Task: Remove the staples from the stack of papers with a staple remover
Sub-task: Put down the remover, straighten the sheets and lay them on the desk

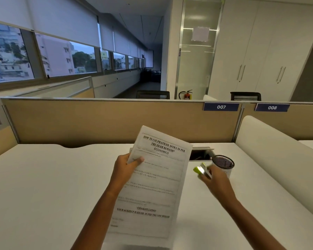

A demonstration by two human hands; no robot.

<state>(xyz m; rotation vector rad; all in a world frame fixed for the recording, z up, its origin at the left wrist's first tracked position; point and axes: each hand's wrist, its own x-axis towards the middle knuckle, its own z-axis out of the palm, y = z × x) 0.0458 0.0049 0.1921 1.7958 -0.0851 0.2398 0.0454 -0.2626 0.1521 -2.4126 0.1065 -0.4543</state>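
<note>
A stack of printed papers (157, 179) is lifted off the white desk (43, 186), tilted with its top edge away from me. My left hand (125, 168) grips its left edge near the top, thumb on the front page. To the right of the stack, my right hand (213, 179) holds a green and white staple remover (201, 169), its jaws pointing left toward the papers and a gap apart from them. No staple can be made out on the blurred pages.
A black mesh pen cup (223, 164) stands just behind my right hand. An open cable hatch (201, 155) lies in the desk behind the papers. Tan partitions (116, 121) close off the back; a white divider (278, 159) bounds the right.
</note>
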